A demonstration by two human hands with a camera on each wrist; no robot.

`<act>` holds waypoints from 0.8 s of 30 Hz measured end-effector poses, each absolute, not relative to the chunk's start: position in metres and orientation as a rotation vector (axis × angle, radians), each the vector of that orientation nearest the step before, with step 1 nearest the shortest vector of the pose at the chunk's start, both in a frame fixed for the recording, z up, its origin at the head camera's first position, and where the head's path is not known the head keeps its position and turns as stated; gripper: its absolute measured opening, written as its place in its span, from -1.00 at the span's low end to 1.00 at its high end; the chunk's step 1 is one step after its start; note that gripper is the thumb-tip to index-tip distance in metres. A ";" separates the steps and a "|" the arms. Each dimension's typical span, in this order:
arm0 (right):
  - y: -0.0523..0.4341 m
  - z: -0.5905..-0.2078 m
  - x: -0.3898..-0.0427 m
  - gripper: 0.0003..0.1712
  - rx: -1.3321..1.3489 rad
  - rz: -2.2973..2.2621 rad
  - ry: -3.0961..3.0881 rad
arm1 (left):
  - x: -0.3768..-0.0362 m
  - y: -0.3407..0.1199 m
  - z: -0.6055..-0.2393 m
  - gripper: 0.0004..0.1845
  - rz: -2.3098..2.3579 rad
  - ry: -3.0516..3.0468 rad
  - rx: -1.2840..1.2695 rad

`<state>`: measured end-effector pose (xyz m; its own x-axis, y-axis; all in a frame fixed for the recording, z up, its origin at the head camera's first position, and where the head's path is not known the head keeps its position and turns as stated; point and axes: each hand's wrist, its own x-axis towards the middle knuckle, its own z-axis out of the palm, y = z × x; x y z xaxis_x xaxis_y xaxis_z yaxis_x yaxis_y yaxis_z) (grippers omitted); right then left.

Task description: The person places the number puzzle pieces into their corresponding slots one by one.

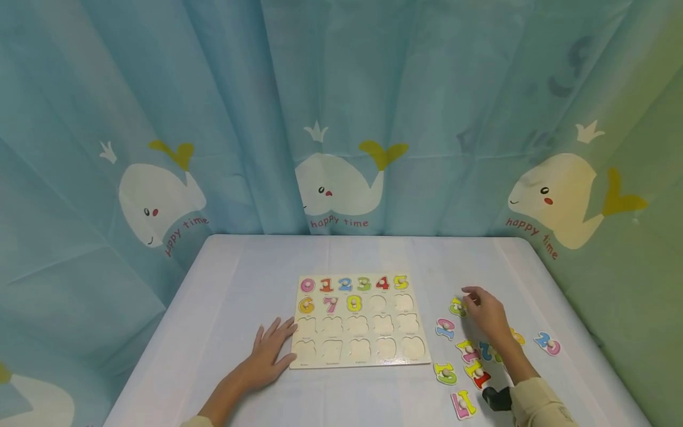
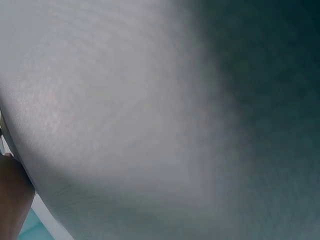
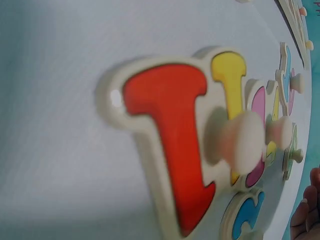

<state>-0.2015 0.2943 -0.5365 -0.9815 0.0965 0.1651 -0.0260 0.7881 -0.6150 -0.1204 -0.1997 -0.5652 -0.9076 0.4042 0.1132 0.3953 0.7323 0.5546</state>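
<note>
right hand [image 1: 487, 315] is reaching over the loose pieces, fingertips closing on the knob of a green-yellow number piece [image 1: 457, 306]; whether the pinch is complete cannot be told; left hand [image 1: 271, 350] is lying flat, fingers spread, touching the lower left edge of the puzzle board [image 1: 358, 320] on the white surface [image 1: 235, 284]; numbers 0 to 8 are sitting in their slots; the remaining slots are standing empty; other loose pieces [image 1: 469, 370] are lying right of the board, including a red-yellow piece [image 3: 180, 150] near the wrist camera.
</note>
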 end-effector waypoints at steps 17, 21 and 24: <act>0.319 -0.539 -0.185 -0.66 -0.096 0.975 -2.872 | -0.120 -0.199 -0.570 -0.42 0.968 2.969 0.709; 0.328 -0.538 -0.175 -0.67 -0.025 0.947 -2.882 | -0.121 -0.199 -0.569 -0.42 0.950 2.953 0.696; 0.334 -0.538 -0.166 -0.69 0.015 0.930 -2.876 | -0.120 -0.201 -0.568 -0.41 0.940 2.940 0.677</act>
